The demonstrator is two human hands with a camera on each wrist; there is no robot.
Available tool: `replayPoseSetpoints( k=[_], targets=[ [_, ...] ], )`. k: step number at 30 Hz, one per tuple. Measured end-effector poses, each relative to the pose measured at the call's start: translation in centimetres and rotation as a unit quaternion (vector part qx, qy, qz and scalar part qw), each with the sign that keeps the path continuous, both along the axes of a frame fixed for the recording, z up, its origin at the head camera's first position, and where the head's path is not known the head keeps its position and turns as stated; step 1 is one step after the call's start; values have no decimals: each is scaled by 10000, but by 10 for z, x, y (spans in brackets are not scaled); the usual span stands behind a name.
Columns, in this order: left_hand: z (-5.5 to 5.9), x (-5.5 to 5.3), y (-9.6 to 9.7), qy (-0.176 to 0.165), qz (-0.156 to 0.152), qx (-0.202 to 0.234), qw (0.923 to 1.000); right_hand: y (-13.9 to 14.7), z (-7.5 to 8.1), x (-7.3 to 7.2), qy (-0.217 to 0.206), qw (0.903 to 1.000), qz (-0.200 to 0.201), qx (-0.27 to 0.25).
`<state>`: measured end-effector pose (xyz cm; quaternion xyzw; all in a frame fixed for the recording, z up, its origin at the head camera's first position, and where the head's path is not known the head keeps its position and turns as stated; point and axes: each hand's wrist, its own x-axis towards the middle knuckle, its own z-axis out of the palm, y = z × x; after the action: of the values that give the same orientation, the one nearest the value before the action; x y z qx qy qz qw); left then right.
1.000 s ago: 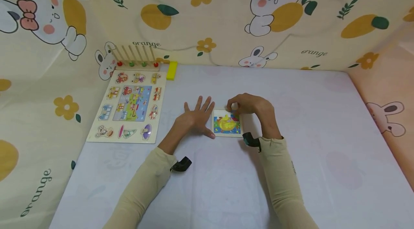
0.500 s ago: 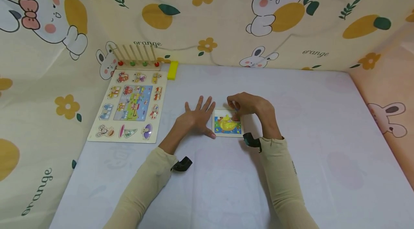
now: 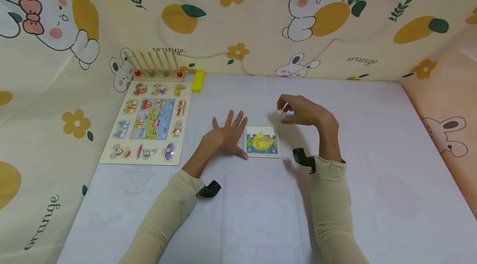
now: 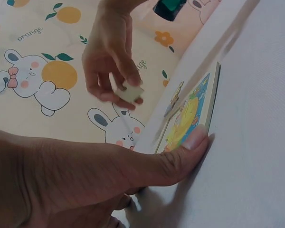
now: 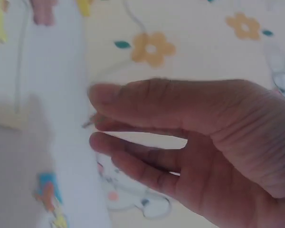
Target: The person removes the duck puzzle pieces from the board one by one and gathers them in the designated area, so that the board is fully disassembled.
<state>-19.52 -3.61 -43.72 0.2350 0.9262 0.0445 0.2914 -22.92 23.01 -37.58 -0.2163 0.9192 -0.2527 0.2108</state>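
I can see the right hand point(image 3: 306, 110) raised over the bench point(image 3: 372, 152), thumb and fingertips pinching a puzzle piece point(image 4: 129, 93) off the far right corner of the small puzzle point(image 3: 269, 129). That puzzle lies around the middle of the bench, a strip along its far edge showing bare white. I have the left hand point(image 3: 225, 134) spread wide at the puzzle's left edge, thumb touching its near left corner. Toward the bench's far left corner I see a large puzzle board point(image 3: 154, 161), a bead rack point(image 3: 158, 77) behind it and a yellow block point(image 3: 198, 81).
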Motion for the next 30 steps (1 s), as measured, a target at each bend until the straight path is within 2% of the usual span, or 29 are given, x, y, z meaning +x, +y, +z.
replayPoseSetpoints(
  k=[4, 7, 9, 15, 22, 30],
  targets=[
    [-1, 1, 0, 30, 13, 19, 10000, 22, 8, 4, 248, 9985, -494, -18],
    [-1, 1, 0, 62, 17, 24, 10000, 41, 9, 5, 555, 9945, -845, 257],
    [-2, 0, 0, 78, 6, 18, 10000, 53, 8, 5, 612, 9910, -1103, 455],
    [-3, 0, 0, 73, -20, 1, 10000, 82, -9, 1, 203, 9821, -1661, 871],
    [-3, 0, 0, 56, 36, 44, 10000, 95, -32, -7, -196, 9798, -1722, 995],
    [-2, 0, 1, 38, 44, 69, 10000, 108, -34, 0, -399, 9845, -1411, 960]
  ],
)
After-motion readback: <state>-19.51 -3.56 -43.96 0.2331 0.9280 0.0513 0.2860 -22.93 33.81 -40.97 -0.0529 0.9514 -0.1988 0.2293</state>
